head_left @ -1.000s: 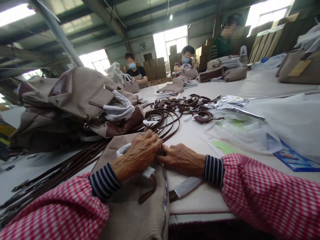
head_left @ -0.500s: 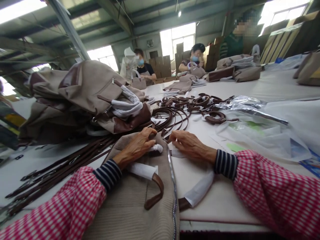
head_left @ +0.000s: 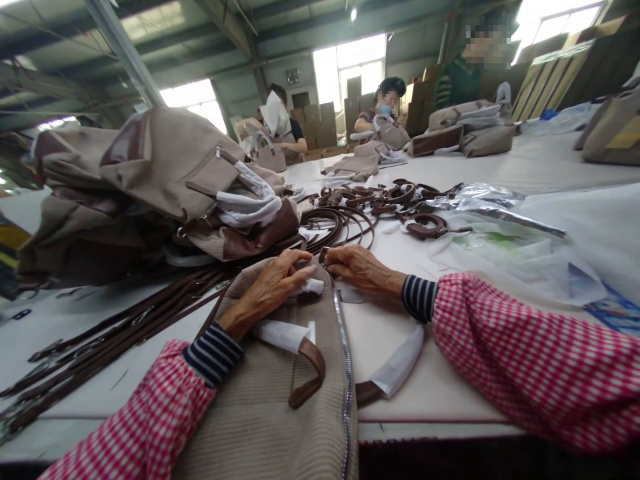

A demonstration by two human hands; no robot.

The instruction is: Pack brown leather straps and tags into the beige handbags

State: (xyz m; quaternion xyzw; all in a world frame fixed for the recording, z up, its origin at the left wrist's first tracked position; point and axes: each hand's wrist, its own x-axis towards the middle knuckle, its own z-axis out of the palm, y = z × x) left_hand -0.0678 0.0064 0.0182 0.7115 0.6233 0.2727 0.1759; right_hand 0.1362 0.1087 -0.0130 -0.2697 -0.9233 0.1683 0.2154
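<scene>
A beige ribbed handbag (head_left: 250, 427) lies before me with its metal zipper (head_left: 345, 373) running along the right side. One brown handle (head_left: 314, 373), partly wrapped in white paper, rests on top; another wrapped handle (head_left: 400, 363) lies on the table to the right. My left hand (head_left: 275, 287) grips the bag's far end, thumb and fingers on either side of its edge. At the zipper's far end, my right hand (head_left: 363, 269) is closed on a small brown tab (head_left: 323, 255). Its fingertips partly hide the tab.
A heap of beige bags (head_left: 165, 173) stands at the left. Long brown straps (head_left: 130, 327) lie below it, and coiled straps (head_left: 330, 227) lie beyond my hands. Clear plastic sheeting (head_left: 510, 260) spreads at the right. Several co-workers are across the white table (head_left: 550, 170).
My right hand has moved left to the zipper's end and closed on the brown tab. My left hand stays on the bag's far end. The view has shifted slightly.
</scene>
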